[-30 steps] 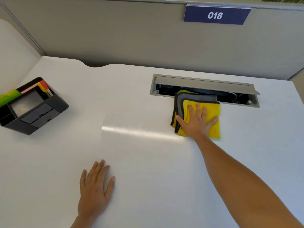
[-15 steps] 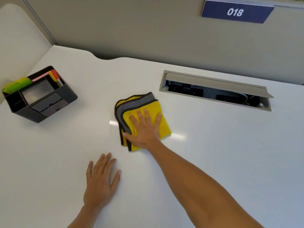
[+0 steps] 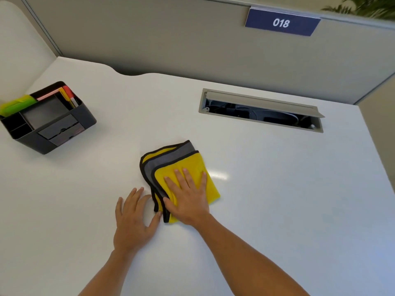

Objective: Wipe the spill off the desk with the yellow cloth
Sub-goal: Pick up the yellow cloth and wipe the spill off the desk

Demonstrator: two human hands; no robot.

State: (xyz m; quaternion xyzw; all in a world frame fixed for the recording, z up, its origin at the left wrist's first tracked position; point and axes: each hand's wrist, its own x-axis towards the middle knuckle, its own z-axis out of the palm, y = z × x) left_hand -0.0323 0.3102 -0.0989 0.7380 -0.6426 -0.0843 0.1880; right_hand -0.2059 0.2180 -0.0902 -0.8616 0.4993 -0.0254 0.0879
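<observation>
A folded yellow cloth (image 3: 171, 161) with grey layers and black edging lies on the white desk (image 3: 277, 189) near the middle. My right hand (image 3: 188, 197) presses flat on its near half, fingers spread and pointing away from me. My left hand (image 3: 133, 221) rests palm down on the desk just left of the cloth, its thumb touching the cloth's near corner. I cannot make out any spill on the desk; only a bright glare shows to the right of the cloth.
A black desk organizer (image 3: 49, 120) with pens and coloured items stands at the far left. An open cable slot (image 3: 260, 110) with a raised flap sits at the back right. A grey partition (image 3: 171, 39) with a blue "018" sign (image 3: 281, 22) closes the back.
My right hand has slid the cloth from the cable slot leftward and toward me, until it lies beside my left hand. The left hand has stayed flat on the desk.
</observation>
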